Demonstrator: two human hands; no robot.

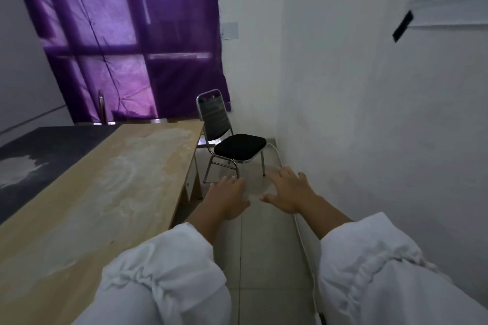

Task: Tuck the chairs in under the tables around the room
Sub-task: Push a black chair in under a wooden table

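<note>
Both arms reach forward, palms down, in white sleeves [169, 280]. The left hand [227, 198] and right hand [289, 192] hover side by side with fingers straight and spread, holding nothing. The chair [232, 144] stands farther off by the table's [105, 187] far right corner (black seat out in the aisle, not tucked under). A purple curtain [126, 34] hangs at the far left.

The person wears a loose white garment. The left sleeve [163, 280] and right sleeve [383, 272] are puffy and creased, each ending in a gathered elastic cuff partway along the forearm. The left hand [229, 198] and right hand [290, 192] are bare.
</note>
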